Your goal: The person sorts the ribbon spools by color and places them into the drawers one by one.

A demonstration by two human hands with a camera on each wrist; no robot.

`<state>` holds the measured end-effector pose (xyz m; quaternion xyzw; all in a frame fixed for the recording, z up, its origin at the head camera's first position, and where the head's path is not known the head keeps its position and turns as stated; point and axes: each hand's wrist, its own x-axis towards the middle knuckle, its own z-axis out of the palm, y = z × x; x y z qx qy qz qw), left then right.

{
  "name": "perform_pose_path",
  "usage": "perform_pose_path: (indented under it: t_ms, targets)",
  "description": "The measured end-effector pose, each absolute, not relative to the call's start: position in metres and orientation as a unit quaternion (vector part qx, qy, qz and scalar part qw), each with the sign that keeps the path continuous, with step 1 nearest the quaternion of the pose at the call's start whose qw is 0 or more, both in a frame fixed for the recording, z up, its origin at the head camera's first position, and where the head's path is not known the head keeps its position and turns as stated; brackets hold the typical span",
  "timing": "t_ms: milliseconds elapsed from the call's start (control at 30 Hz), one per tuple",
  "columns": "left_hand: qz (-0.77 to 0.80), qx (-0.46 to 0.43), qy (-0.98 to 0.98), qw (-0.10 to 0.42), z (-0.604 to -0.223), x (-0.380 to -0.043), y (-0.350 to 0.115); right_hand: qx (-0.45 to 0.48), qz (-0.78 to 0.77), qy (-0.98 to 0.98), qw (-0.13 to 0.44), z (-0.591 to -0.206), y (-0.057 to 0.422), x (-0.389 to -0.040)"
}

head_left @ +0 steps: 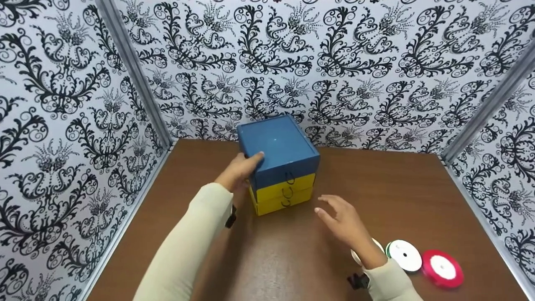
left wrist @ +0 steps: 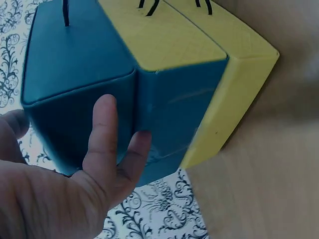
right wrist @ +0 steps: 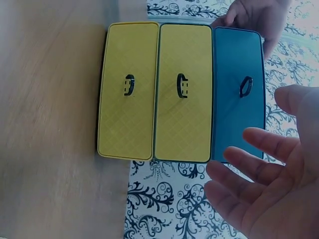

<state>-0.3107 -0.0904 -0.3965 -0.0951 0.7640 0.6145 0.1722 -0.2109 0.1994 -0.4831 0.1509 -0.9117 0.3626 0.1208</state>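
Note:
A small drawer box (head_left: 278, 142) with a blue top stands toward the back of the table. Its front has one blue drawer (right wrist: 234, 59) at the top and two yellow drawers (right wrist: 184, 129) under it, all pushed in, each with a black loop handle. My left hand (head_left: 239, 170) rests on the box's left side, thumb over the top edge. Extended fingers (left wrist: 104, 124) of that hand lie along the side wall in the left wrist view. My right hand (head_left: 343, 218) hovers in front of the box's right corner, fingers loosely spread, holding nothing.
On the brown table (head_left: 397, 188), at the front right, lie a white spool (head_left: 404, 256) with a green edge and a red ribbon spool (head_left: 444, 269). Another white spool (head_left: 378, 246) is partly hidden behind my right wrist. Patterned wall panels (head_left: 355, 62) border the back and sides.

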Motion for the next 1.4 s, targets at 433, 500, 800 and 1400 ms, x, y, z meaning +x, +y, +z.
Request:
perform_pose_path:
  t_ms: [433,500,800,1400]
  targets:
    - [0.649,-0.130,0.736,0.143,-0.414,-0.314,-0.083,0.140,0.435,-0.888,0.052,-0.463,0.190,-0.235]
    - [0.643,-0.134,0.742,0.135,-0.415,-0.313,-0.080,0.137,0.447,-0.883,0.043,-0.461,0.189,-0.238]
    - [0.633,-0.129,0.755,0.110,-0.417,-0.313,-0.075,0.146,0.530,-0.834,-0.046,-0.454,0.183,-0.249]
    - [0.649,-0.143,0.740,0.100,-0.422,-0.312,-0.074,0.123,0.620,-0.755,-0.175,-0.460,0.171,-0.299]
